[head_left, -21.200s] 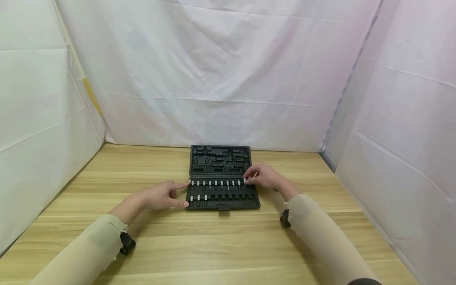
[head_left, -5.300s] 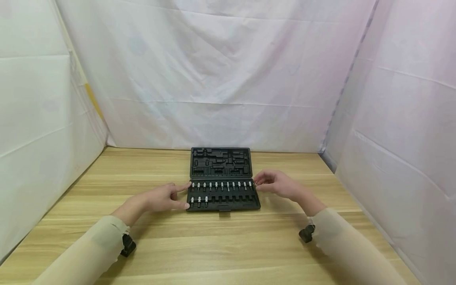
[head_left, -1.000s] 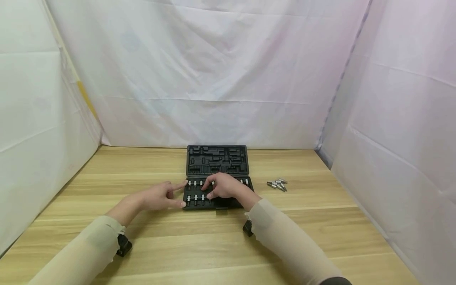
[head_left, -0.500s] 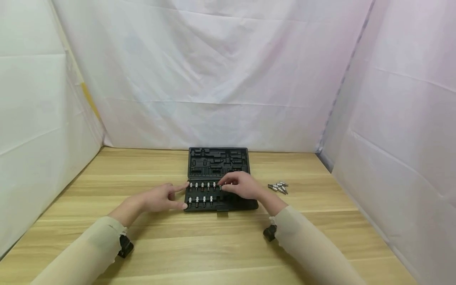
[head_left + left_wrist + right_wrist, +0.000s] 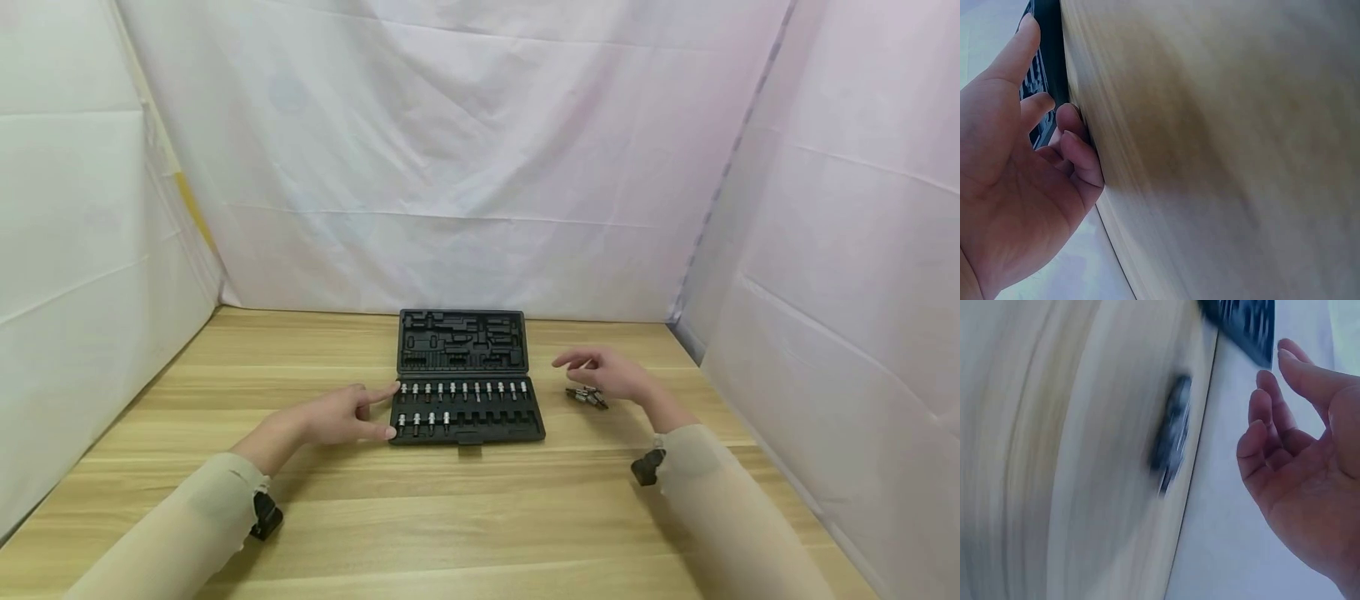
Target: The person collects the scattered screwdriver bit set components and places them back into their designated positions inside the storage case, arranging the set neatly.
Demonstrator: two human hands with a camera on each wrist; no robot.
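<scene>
An open black socket case (image 5: 467, 408) lies on the table in the head view. Its back row is lined with silver bit sockets (image 5: 477, 390); several more bit sockets (image 5: 431, 421) fill the left part of the front row. My left hand (image 5: 339, 415) touches the case's left edge with straight index finger and thumb, the other fingers curled under. To the right, my right hand (image 5: 609, 375) hovers with relaxed fingers and nothing in its grasp. Just below it lies a small pile of loose bit sockets (image 5: 588, 398), partly hidden by the hand and blurred in the right wrist view.
The case's lid (image 5: 462, 342), with moulded recesses, leans open behind the rows. Vacant slots (image 5: 502, 419) run along the right part of the front row. White cloth sheets (image 5: 450, 167) hang behind and at both sides of the wooden table (image 5: 465, 525).
A bit socket has been added to the front row since about five seconds ago. My right hand has left the case and moved right, over the loose pile. The left hand stays put.
</scene>
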